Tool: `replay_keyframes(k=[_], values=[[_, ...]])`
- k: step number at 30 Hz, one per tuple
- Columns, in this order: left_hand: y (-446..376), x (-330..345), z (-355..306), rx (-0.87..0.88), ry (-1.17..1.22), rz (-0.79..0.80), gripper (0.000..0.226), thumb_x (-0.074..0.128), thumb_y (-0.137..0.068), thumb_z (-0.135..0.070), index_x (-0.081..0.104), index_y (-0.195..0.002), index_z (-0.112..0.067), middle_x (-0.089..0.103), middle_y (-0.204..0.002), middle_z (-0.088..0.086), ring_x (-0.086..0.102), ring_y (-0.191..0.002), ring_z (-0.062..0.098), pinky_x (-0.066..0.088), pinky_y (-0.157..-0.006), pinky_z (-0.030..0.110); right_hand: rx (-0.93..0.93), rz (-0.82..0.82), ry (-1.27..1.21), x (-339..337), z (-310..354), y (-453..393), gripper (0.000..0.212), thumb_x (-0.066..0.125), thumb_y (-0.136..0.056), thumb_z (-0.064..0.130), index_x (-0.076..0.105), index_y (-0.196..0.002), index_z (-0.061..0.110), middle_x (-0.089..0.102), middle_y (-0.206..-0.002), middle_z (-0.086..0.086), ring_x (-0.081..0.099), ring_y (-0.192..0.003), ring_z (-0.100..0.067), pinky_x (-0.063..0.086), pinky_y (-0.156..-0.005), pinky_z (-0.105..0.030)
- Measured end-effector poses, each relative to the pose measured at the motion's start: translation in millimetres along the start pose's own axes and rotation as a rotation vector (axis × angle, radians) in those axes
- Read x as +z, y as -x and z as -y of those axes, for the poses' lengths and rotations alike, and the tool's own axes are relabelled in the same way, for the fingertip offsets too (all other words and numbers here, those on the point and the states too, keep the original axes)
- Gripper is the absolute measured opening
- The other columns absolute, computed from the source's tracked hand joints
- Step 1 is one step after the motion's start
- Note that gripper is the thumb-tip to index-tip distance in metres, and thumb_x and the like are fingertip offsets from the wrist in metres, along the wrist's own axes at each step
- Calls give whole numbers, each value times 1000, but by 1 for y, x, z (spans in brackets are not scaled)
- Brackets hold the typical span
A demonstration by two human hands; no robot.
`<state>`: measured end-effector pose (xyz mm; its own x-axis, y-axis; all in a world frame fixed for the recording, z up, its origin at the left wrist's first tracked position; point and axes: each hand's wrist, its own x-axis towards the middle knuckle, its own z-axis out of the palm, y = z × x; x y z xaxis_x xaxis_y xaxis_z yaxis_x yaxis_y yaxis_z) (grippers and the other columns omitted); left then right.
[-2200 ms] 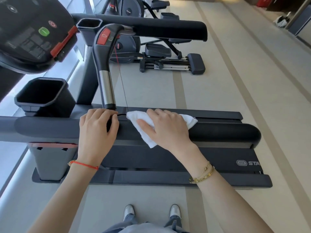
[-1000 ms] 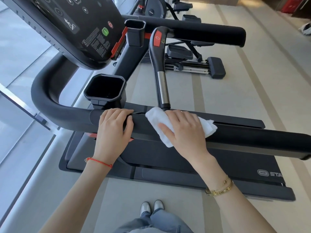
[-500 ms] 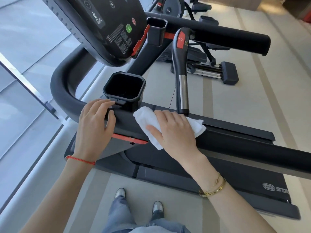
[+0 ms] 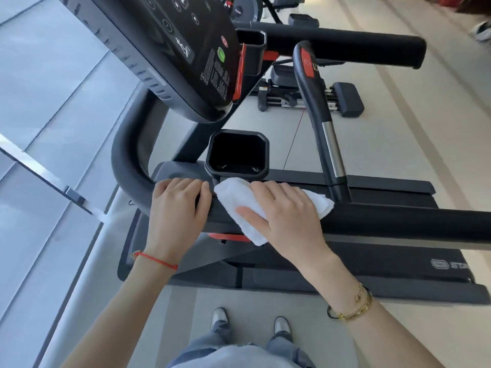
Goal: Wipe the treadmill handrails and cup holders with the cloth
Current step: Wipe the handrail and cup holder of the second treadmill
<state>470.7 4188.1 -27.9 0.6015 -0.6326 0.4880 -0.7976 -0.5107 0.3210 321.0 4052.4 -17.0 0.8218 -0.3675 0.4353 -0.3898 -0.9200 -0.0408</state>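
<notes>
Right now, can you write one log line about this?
step: wiping near handrail | right hand: presses cloth | left hand: grips rail | cup holder: not yet wiped

Head view, steeply downward, close.
</notes>
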Motion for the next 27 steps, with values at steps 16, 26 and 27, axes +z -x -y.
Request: replay_keyframes(k=[16,26,27], values=[[-11,-10,11,122,40,65,50,54,-94,-19,26,-53,-17,22,-46,-7,29,-41,22,10,-52,13,160,-53,-33,-2,10,11,41,42,-100,49,65,-103,16,63,-86,2,54,-79,-22,43,-78,-34],[-43,-4,14,-90,112,47,37,48,-99,-30,58,-68,-11,63,-69,1,51,-58,28,34,-52,32,563,-26,-175,-11,-13,-26,41,34,-97,52,44,-83,15,53,-69,-1,49,-66,-26,33,-64,-36],[-49,-4,13,-104,110,25,34,49,-98,-29,61,-72,-12,65,-72,1,52,-59,27,33,-53,31,576,-30,-206,-10,-16,-36,41,33,-97,53,44,-85,15,53,-71,-2,50,-68,-26,34,-64,-36]])
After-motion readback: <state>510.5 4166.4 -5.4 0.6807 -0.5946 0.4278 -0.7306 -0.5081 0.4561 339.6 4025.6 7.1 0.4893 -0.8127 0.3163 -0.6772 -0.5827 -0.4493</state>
